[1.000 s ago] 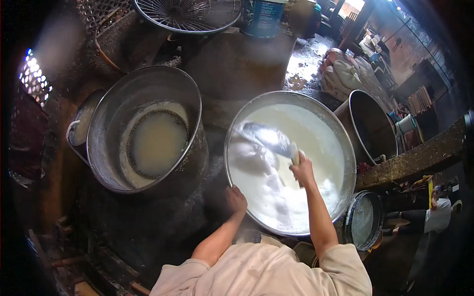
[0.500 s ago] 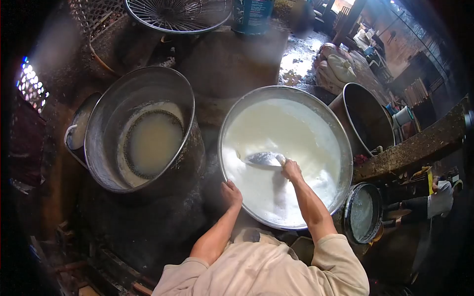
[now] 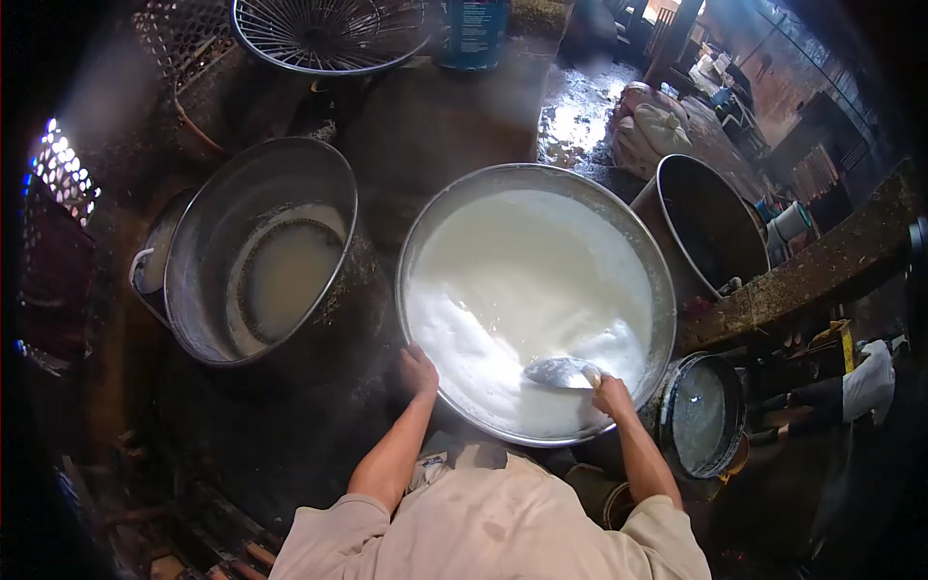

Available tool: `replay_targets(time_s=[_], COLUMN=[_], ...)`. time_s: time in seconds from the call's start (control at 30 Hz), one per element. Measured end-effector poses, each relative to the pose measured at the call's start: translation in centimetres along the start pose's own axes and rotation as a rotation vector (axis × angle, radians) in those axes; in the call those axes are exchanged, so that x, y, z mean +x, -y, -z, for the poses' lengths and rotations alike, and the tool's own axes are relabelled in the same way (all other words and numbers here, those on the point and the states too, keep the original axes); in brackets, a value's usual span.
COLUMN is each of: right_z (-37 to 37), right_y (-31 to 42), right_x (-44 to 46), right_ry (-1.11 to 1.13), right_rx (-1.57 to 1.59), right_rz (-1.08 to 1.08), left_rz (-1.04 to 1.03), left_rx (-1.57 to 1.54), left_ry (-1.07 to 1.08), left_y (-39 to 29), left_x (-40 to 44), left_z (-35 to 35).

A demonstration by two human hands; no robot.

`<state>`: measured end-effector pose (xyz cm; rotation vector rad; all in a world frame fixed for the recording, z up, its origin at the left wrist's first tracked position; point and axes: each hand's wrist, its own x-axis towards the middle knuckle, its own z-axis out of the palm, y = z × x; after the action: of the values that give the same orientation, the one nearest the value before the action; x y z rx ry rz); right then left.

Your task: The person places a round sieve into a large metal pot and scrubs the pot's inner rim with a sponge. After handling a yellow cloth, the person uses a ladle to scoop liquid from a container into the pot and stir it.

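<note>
In the head view a large round metal pot stands before me, filled with milky white liquid that has foam along its near side. My right hand is closed around the short handle of a metal scoop, at the near right inside the pot. The scoop's blade lies at the liquid's surface; its lower edge is hard to make out in the foam. My left hand grips the pot's rim at the near left, its fingertips partly hidden.
A deep metal pot holding cloudy liquid stands left. At the right are a tilted metal drum, a bucket of pale liquid and a concrete ledge. A wire rack and blue container stand behind. Another person is far right.
My right hand has drawn the scoop from the pot's middle towards me and slightly right. Foam now gathers along the near side. My left hand stays at the rim; the whole view has shifted slightly.
</note>
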<state>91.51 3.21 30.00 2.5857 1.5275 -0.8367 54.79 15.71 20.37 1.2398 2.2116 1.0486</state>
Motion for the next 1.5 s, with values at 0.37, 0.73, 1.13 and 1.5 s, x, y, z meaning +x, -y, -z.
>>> replay_targets(time_s=[0.37, 0.73, 1.13, 1.5], right_z=[16.4, 9.3, -1.8, -6.0], right_y=[-8.2, -6.7, 0.7, 10.0], right_x=[-3.1, 9.4, 5.4, -1.3], right_ry=[-0.217, -0.337, -0.112, 0.026], right_rx=[0.083, 0.262, 0.437, 0.675], right_rz=[0.159, -0.131, -0.053, -0.012], left_rz=[-0.042, -0.013, 0.048, 0.057], left_rx=[-0.036, 0.079, 0.054, -0.042], left_ry=[-0.126, -0.089, -0.024, 0.028], left_y=[0.9, -1.2, 0.1, -0.3], left_x=[0.3, -0.7, -0.1, -0.2], left_z=[-1.0, 0.6, -0.2, 0.0])
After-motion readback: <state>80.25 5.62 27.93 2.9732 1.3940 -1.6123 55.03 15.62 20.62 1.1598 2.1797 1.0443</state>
